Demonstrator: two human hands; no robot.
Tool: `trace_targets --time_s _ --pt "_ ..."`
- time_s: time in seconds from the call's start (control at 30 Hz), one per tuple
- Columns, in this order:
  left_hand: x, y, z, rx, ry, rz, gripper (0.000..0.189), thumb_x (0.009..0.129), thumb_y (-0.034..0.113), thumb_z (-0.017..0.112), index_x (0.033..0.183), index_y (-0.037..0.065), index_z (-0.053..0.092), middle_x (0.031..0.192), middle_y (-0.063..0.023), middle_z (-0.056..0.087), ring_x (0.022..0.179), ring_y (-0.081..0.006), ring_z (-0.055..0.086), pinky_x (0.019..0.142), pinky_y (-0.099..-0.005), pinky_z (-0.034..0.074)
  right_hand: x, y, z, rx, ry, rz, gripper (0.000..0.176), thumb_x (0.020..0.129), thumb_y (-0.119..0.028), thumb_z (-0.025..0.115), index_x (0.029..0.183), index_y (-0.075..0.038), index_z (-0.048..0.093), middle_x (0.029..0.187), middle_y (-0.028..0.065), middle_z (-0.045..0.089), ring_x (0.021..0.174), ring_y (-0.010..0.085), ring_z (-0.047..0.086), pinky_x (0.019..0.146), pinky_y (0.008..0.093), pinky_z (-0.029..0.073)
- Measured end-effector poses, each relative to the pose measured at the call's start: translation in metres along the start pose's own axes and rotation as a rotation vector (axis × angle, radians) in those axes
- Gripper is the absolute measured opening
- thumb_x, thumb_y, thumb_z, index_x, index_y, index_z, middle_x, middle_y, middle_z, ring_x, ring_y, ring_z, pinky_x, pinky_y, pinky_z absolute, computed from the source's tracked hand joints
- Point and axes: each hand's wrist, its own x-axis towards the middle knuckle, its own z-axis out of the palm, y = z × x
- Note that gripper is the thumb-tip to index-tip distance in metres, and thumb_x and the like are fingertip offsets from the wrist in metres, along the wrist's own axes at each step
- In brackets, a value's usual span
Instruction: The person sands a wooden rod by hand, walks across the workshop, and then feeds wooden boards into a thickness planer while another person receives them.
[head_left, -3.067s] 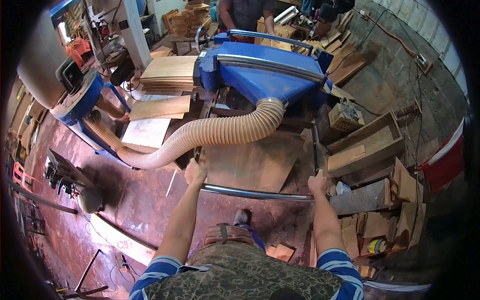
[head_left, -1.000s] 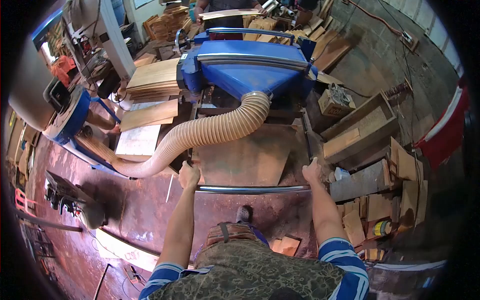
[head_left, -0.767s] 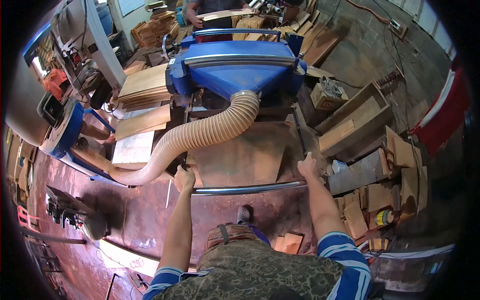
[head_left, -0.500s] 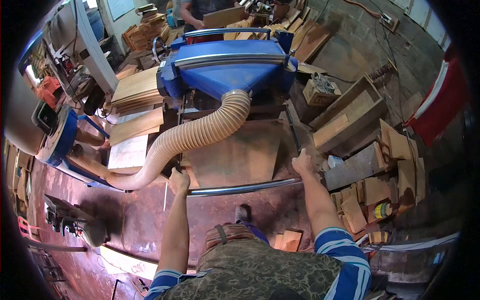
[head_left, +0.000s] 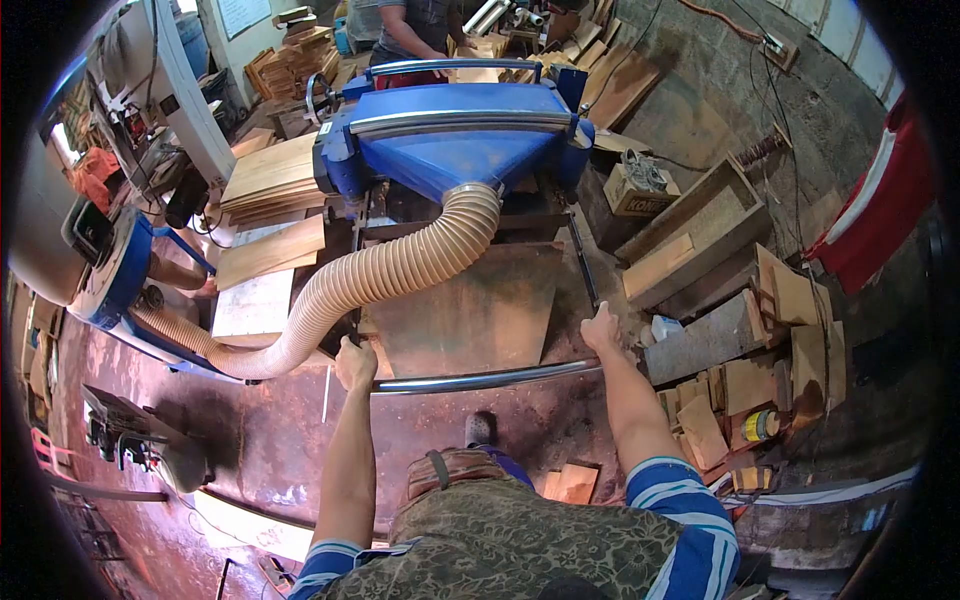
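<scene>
Head view: both bare hands are out front on the near corners of a metal roller frame (head_left: 583, 262), which sits in front of a blue machine (head_left: 450, 105), thickness planer by the look of it. Left hand (head_left: 357, 364) looks curled tight around the left corner, right hand (head_left: 602, 329) same deal on the right, though the undersides of the fingers are hidden. The chrome roller (head_left: 490, 380) runs between them, just on the person's side of the frame.

What I'd worry about: the ribbed dust hose (head_left: 390, 285) sags across the frame right beyond the left hand, so shifting the frame could snag it or tug it off the hood. One hand pushing or pulling harder than the other might skew the frame. If the roller turns, knuckles that close to its ends could get pinched. Can't tell if the machine's running.

Footing's another one: wood offcuts (head_left: 575, 483) lie near the person's shoe (head_left: 480, 428), and a careless step could mean a stumble. There's also a co-worker (head_left: 410, 30) on the far side with a hand close to the machine, so a sudden jolt could catch them out.
</scene>
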Motion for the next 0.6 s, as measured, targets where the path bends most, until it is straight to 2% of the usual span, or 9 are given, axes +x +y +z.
trace_targets --time_s 0.23,0.53,0.6 --pt "-0.002 0.0 -0.001 -0.015 0.001 0.004 0.041 0.086 0.028 0.052 0.117 0.001 0.057 0.108 -0.029 0.066 0.105 -0.0451 0.062 0.093 -0.0519 0.047 -0.005 -0.002 -0.003 0.006 0.003 0.005 0.061 0.082 -0.02 0.057 0.139 -0.005 0.042 0.122 0.0283 0.06 0.116 0.0442 0.058 0.1 0.0505 0.045" --pt "-0.003 0.0 -0.002 0.033 -0.005 0.015 0.043 0.087 0.028 0.052 0.12 0.001 0.056 0.109 -0.0282 0.066 0.105 -0.0448 0.062 0.092 -0.0522 0.047 -0.008 -0.001 -0.006 0.083 -0.019 -0.005 0.05 0.083 -0.022 0.056 0.128 -0.002 0.047 0.124 0.0295 0.057 0.117 0.0457 0.055 0.099 0.0524 0.044" --pt "-0.002 -0.002 -0.001 0.044 0.005 0.031 0.044 0.087 0.028 0.052 0.121 0.001 0.056 0.109 -0.0282 0.066 0.105 -0.0447 0.062 0.092 -0.0523 0.047 -0.003 0.003 0.004 0.097 0.107 -0.078 0.044 0.081 -0.022 0.058 0.121 -0.003 0.051 0.118 0.0272 0.06 0.113 0.0433 0.057 0.097 0.0509 0.045"
